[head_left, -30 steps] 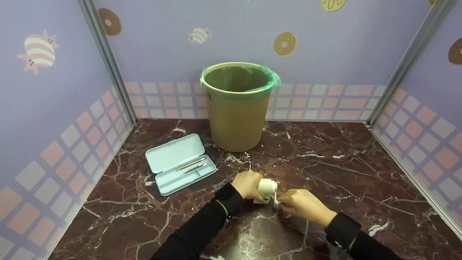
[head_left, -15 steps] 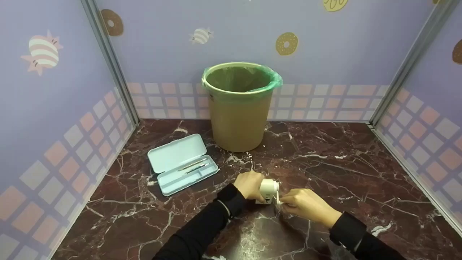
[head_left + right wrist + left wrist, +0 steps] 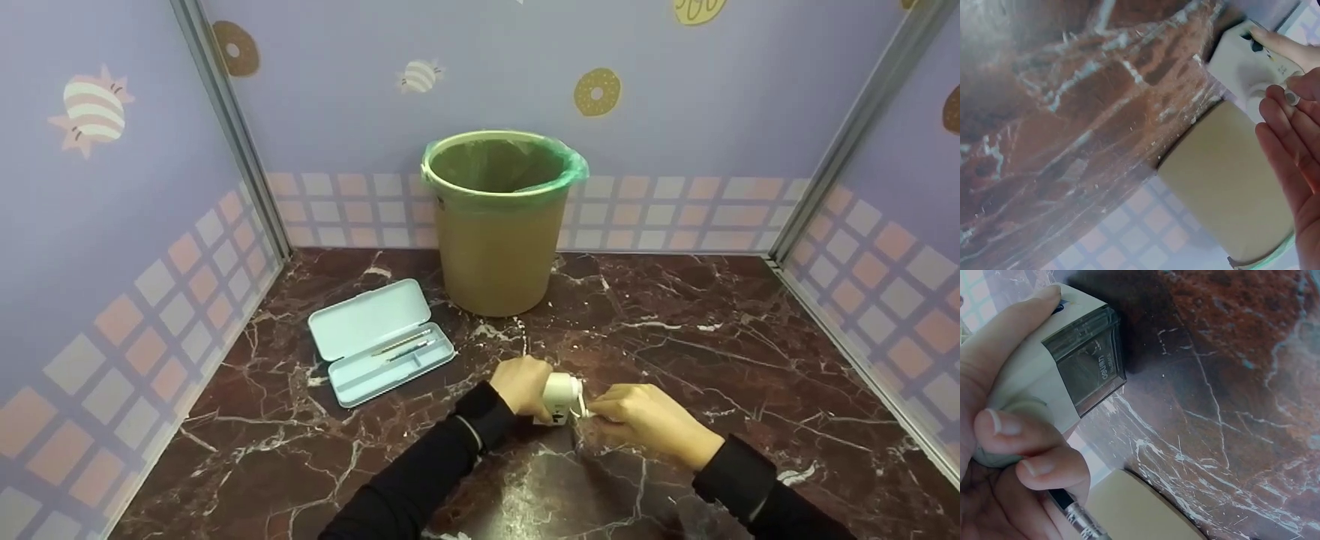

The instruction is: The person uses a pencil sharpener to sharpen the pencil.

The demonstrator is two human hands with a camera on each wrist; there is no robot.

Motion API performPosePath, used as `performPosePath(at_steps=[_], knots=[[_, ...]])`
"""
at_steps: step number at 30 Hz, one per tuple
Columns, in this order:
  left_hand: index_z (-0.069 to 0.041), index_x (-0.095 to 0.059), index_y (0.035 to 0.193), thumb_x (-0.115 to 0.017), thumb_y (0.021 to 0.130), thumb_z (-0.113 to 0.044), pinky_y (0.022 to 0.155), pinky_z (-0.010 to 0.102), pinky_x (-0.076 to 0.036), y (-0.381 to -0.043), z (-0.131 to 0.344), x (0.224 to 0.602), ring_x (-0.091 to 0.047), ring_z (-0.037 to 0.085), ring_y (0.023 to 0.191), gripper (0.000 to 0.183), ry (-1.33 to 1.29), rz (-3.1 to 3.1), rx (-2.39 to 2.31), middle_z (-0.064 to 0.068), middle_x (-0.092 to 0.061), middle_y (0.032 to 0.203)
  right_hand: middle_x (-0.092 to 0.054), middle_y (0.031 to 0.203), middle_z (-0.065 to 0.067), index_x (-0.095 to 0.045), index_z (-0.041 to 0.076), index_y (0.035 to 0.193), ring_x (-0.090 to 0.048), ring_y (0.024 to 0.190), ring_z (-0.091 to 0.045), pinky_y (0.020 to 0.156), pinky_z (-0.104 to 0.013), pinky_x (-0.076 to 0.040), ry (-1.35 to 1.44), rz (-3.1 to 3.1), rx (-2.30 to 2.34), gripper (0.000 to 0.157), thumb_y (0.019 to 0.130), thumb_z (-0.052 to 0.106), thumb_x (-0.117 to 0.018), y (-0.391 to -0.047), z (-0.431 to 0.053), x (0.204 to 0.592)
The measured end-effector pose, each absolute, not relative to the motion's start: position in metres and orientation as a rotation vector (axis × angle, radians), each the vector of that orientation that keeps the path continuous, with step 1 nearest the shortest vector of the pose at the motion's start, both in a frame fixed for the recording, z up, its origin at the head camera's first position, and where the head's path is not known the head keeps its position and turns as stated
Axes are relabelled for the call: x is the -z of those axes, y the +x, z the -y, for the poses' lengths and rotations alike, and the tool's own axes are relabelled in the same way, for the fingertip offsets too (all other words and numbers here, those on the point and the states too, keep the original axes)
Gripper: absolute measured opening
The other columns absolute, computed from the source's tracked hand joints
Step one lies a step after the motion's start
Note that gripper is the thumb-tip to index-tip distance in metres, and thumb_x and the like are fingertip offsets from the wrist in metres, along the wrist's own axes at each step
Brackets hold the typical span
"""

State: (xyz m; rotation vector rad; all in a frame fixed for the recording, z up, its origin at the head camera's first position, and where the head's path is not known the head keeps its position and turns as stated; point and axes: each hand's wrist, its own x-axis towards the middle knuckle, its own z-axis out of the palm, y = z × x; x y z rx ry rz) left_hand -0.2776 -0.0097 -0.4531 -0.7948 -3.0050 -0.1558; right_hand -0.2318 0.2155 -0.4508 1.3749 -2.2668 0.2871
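Observation:
A white hand-crank pencil sharpener sits on the dark marbled table, with a dark see-through shavings drawer facing the left wrist camera. My left hand grips its body from the left. Below those fingers, a dark-ended, pencil-like stick with printing shows in the left wrist view; its other end is hidden. On the sharpener's right side, my right hand pinches the small crank handle between thumb and fingers.
An open light-blue pencil case holding a few pencils lies to the left. Behind stands a tan bin with a green liner. Small pale crumbs dot the tabletop, and patterned walls enclose it.
The crank has turned, and my right hand has shifted slightly with it. My left hand keeps its grip on the sharpener. The whole head view has drifted a little.

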Motion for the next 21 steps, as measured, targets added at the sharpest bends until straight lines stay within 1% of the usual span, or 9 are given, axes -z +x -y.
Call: performPosePath(at_steps=[4, 10, 16, 21], knots=[[-0.013, -0.075, 0.098, -0.097, 0.059, -0.039, 0.068, 0.036, -0.059, -0.279, 0.010, 0.452, -0.073, 0.020, 0.084, 0.052, -0.800, 3.009, 0.170, 0.003, -0.078, 0.093, -0.074, 0.079, 0.003, -0.078, 0.011, 0.093, -0.066, 0.068, -0.008, 0.062, -0.022, -0.054, 1.376, 2.229, -0.271, 0.023, 0.072, 0.007, -0.085, -0.234, -0.217, 0.447], [-0.013, -0.074, 0.096, -0.097, 0.058, -0.038, 0.066, 0.036, -0.058, -0.280, 0.010, 0.453, -0.072, 0.020, 0.081, 0.051, -0.827, 2.990, 0.176, 0.003, -0.077, 0.091, -0.074, 0.079, 0.004, -0.076, 0.011, 0.092, -0.066, 0.067, -0.008, 0.061, -0.023, -0.054, 1.357, 2.214, -0.257, 0.022, 0.073, 0.006, -0.085, -0.235, -0.218, 0.440], [-0.013, -0.073, 0.094, -0.096, 0.059, -0.036, 0.063, 0.035, -0.058, -0.282, 0.011, 0.453, -0.071, 0.019, 0.076, 0.047, -0.857, 2.979, 0.169, 0.002, -0.077, 0.088, -0.075, 0.082, 0.001, -0.077, 0.009, 0.095, -0.068, 0.069, -0.010, 0.062, -0.025, -0.055, 1.339, 2.222, -0.236, 0.022, 0.075, 0.009, -0.085, -0.242, -0.217, 0.431], [-0.012, -0.073, 0.095, -0.095, 0.059, -0.035, 0.064, 0.036, -0.058, -0.282, 0.011, 0.453, -0.071, 0.019, 0.078, 0.047, -0.885, 2.979, 0.160, 0.003, -0.077, 0.089, -0.077, 0.083, 0.000, -0.078, 0.009, 0.096, -0.070, 0.071, -0.012, 0.063, -0.027, -0.057, 1.282, 2.249, -0.235, 0.020, 0.077, 0.010, -0.084, -0.250, -0.217, 0.427]])
